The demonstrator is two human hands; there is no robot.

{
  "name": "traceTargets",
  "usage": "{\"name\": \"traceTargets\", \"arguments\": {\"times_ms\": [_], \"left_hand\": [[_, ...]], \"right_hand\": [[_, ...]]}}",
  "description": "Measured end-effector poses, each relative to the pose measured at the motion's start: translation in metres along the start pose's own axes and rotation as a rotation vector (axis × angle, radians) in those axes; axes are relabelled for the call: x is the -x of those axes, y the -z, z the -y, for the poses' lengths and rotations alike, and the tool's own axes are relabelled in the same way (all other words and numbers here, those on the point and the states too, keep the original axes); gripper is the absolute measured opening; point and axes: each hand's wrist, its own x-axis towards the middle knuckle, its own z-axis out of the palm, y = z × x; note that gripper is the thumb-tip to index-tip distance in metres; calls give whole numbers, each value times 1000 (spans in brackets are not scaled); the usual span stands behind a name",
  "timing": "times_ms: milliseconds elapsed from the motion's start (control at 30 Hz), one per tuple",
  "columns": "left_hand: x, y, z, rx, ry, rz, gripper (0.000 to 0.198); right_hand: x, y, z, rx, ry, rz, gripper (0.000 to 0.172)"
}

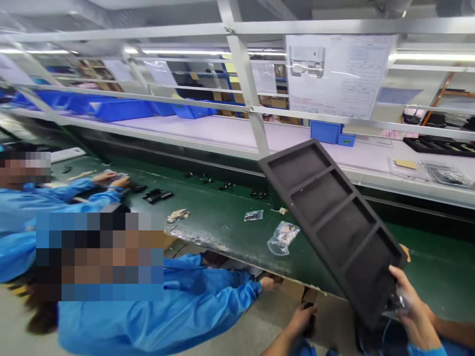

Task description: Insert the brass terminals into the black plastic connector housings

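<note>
A black tray [321, 222] with several rectangular compartments is tilted up over the bench. My right hand [411, 304] grips its lower right end, with crumpled clear plastic [399, 304] at the fingers. Low in the view, beside the bench edge, my left hand [305, 319] is closed around a dark object [309, 321] that I cannot make out. On the green bench [218, 217], left of the tray, lie a clear bag of small parts [284, 237] and a smaller bag [253, 215].
A person in blue [148, 321] sits close at the left, another [15, 198] beyond. Another forearm [454, 332] is at the lower right. Black parts [158, 196] and a beige pile [178, 215] lie on the bench. Blue bins [124, 110] stand on the shelf behind metal bars.
</note>
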Motion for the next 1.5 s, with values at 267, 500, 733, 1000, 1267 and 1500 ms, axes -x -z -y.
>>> {"name": "traceTargets", "arguments": {"times_ms": [267, 500, 733, 1000, 1267, 1500], "left_hand": [[-15, 31, -93, -181, -131, 45, 29], [-63, 43, -151, -428, -149, 41, 32], [-132, 23, -217, -903, -287, -99, 35], [-163, 13, -251, -1321, -676, -232, 54], [-131, -11, -174, -1548, -1094, 175, 49], [-159, -79, -112, -1637, -1203, 516, 53]], "right_hand": [[-107, -109, 224, -263, 171, 25, 42], [-121, -116, 188, -222, 85, -119, 65], [-70, -150, 21, 89, -229, -296, 52], [-111, -170, -61, 192, -449, -362, 35], [-1, -131, -148, 295, -671, -368, 27], [159, -119, -220, 241, -1062, -450, 26]]}}
